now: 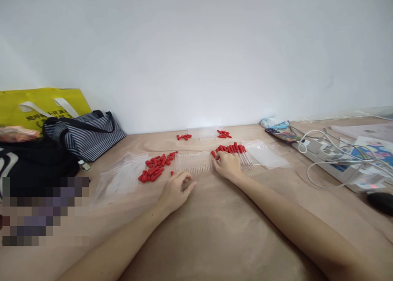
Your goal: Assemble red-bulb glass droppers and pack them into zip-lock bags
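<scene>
My right hand (227, 165) is closed at the near end of a row of thin clear tubes capped with red rubber bulbs (236, 147). Its fingertips pinch the leftmost bulb, partly hidden by the fingers. Left of it lies a row of bare clear tubes (193, 161), side by side. My left hand (179, 187) rests just in front of these, fingers curved and thumb apart. A single red bulb (172, 173) peeks out beside its knuckles; whether the hand touches it, I cannot tell. Loose red bulbs (156, 161) lie in a heap to its left.
Clear plastic bags (123, 175) lie at left, another bag (267, 154) at right. Further back are more tubes (208, 133) and small red bulb groups. A striped bag (89, 134) stands left. White cables (319, 187) and a power strip (344, 172) occupy the right.
</scene>
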Available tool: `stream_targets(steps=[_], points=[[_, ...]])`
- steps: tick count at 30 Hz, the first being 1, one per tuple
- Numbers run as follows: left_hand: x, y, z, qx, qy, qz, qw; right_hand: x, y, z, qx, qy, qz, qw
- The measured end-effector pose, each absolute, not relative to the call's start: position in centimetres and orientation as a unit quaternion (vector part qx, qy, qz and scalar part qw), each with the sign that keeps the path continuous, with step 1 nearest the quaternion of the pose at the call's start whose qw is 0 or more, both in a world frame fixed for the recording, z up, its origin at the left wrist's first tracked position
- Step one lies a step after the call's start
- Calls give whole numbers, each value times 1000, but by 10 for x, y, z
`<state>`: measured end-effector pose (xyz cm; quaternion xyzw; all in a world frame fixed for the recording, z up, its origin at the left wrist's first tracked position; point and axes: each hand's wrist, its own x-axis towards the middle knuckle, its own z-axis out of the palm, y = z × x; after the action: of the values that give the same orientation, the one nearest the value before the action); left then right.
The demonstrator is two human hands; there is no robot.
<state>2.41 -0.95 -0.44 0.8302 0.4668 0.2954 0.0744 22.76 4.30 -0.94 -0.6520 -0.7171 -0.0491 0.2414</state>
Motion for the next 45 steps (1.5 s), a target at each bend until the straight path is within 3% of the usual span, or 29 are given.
stream_targets(steps=[5,11,15,18,22,25,30,37,45], points=[[4,5,-3,748,573,332,-54,218,51,-10,-670,-716,-31,192],[-3,6,0,723,645,249,18,213,58,-6,-692,-700,5,174],[0,2,3,730,659,180,3,205,60,-2,-716,-681,49,144],[0,0,6,735,652,158,-98,201,62,2,-728,-670,69,123],[6,-5,6,793,500,251,-239,198,64,4,-730,-667,80,123],[18,-12,0,835,403,327,-181,199,65,3,-728,-668,82,132],[29,-14,-6,845,411,342,18,207,63,0,-715,-671,79,179],[23,-9,-10,826,450,320,110,239,39,-24,-498,-776,40,386],[31,-9,-7,836,425,324,126,257,3,-29,-370,-864,55,338]])
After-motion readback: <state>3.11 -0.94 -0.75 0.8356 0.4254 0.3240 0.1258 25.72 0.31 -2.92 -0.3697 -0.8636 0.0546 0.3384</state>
